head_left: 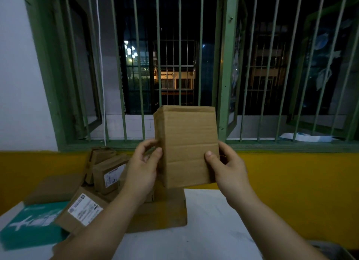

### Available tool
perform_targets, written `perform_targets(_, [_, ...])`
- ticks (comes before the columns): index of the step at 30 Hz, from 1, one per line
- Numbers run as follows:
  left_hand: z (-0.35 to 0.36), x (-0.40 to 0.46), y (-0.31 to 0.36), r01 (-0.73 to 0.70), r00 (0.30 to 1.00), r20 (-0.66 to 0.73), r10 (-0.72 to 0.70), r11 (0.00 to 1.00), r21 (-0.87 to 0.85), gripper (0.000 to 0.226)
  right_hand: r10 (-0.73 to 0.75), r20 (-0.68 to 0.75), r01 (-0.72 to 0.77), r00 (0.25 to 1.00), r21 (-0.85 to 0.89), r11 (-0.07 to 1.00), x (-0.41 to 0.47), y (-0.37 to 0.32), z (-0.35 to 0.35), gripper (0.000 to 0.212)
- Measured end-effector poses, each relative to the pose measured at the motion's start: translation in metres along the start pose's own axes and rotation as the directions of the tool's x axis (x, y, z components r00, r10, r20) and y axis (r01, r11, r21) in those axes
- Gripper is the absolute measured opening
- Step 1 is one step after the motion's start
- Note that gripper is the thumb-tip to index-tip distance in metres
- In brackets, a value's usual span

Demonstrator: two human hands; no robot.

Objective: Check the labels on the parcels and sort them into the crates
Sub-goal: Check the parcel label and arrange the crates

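A plain brown cardboard box (187,145), taller than it is wide, is held upright in the air in front of the person, above the far edge of a white table (209,232). The face turned toward the camera is bare cardboard with two horizontal creases; no label shows on it.

The left hand (141,170) grips the box's lower left edge, thumb on the near face and fingers (144,145) curled round the side. The right hand (227,168) grips the lower right edge the same way, its thumb pressed flat on the near face and its fingers wrapped behind, out of sight.

Below and to the left of the held box, a heap of brown cardboard parcels lies on the table. One small brown parcel with a white printed label (84,211) leans tilted at the near left, just beside the left forearm. Behind it, another brown parcel with a white label on its side (108,176) stands higher in the heap. A large flat brown cardboard box (163,211) lies under the arms at the centre. At the far left, a flat teal box with white markings (33,226) lies on the table's edge.

Behind the table is a yellow wall (291,182), and above it a window with green metal bars (180,65), dark outside with a few lit buildings.
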State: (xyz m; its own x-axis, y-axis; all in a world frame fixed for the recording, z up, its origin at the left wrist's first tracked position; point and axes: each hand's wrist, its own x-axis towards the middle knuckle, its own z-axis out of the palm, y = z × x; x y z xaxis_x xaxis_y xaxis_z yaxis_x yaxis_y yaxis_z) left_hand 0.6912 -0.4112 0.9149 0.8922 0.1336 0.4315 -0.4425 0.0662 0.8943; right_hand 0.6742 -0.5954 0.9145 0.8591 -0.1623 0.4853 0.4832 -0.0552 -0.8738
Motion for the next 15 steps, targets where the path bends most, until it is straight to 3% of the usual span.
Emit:
perform_targets(4, [0.0042,-0.0034,0.0009,0.057,0.995,0.074,-0.06,0.998,0.041,0.04,-0.06,0.007,0.06,0.998,-0.068,0.996,-0.0012,-0.0013,0.0036,0.035])
perform_targets(15, [0.0038,-0.0015,0.0028,0.106,0.994,0.007,-0.106,0.993,0.054,0.042,-0.062,-0.019,0.061,0.998,-0.034,0.998,0.0013,-0.0014,0.0041,0.027])
